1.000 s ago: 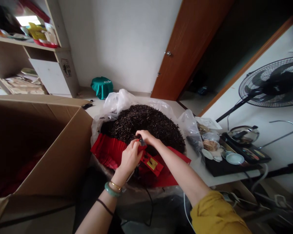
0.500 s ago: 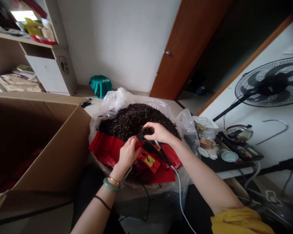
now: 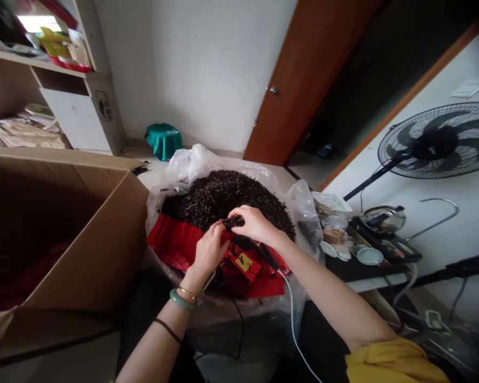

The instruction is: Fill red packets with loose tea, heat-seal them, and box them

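My right hand (image 3: 255, 223) gripped a black corded tool (image 3: 255, 250) while my left hand (image 3: 209, 250) pinched a red packet (image 3: 243, 262), just below the heap of dark tea leaves (image 3: 227, 197).

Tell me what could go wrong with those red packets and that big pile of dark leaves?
The pinch of dark leaves in the right hand could scatter before reaching the red packet in the left hand, dropping bits among the other red packets. The white cord hangs from the black corded tool, so an arm might catch it and tug the tool. The thin plastic bag under the pile could perhaps slip.
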A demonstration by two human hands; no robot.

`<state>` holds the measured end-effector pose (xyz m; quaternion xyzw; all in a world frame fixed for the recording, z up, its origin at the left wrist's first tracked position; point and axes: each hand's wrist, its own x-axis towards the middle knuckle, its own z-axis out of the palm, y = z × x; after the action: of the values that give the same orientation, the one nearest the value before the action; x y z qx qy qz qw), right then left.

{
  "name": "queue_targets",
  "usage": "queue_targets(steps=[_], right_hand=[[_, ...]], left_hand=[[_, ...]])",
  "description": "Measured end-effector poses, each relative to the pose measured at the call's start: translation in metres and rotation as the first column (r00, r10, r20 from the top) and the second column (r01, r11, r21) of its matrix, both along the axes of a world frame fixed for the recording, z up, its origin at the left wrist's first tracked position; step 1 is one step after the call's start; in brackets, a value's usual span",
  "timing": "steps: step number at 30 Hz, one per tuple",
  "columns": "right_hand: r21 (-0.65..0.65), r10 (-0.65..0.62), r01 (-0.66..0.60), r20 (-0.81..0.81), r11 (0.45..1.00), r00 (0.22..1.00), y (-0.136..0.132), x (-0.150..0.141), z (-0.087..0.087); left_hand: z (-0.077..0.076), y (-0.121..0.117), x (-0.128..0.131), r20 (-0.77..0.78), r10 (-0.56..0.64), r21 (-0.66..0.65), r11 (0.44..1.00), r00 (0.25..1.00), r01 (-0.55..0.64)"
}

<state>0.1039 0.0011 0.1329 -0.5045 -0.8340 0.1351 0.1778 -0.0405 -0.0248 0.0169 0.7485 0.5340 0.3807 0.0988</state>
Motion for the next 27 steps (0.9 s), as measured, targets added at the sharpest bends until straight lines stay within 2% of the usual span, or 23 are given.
queue_targets(steps=[8, 13, 18, 24, 27], right_hand=[[-0.048, 0.023, -0.013, 0.207, 0.999, 0.978, -0.003, -0.007, 0.001], [0.007, 0.028, -0.028, 0.09, 1.0, 0.996, -0.001, -0.015, 0.001], [-0.037, 0.042, -0.042, 0.014, 0.998, 0.999, 0.004, -0.012, -0.007], [-0.002, 0.013, -0.014, -0.042, 1.0, 0.999, 0.005, -0.005, -0.008], [0.005, -0.027, 0.027, -0.142, 1.0, 0.99, 0.006, -0.004, -0.007]], left_hand=[[-0.001, -0.001, 0.002, -0.047, -0.018, -0.03, 0.999, 0.999, 0.017], [-0.001, 0.0, 0.002, -0.042, -0.018, -0.008, 1.0, 0.999, 0.017], [-0.001, 0.0, 0.002, -0.038, -0.022, -0.001, 1.0, 0.999, 0.022], [-0.001, -0.001, 0.002, -0.037, -0.013, -0.016, 1.0, 0.999, 0.013], [-0.002, -0.001, 0.002, -0.017, -0.018, 0.001, 1.0, 1.0, 0.018]])
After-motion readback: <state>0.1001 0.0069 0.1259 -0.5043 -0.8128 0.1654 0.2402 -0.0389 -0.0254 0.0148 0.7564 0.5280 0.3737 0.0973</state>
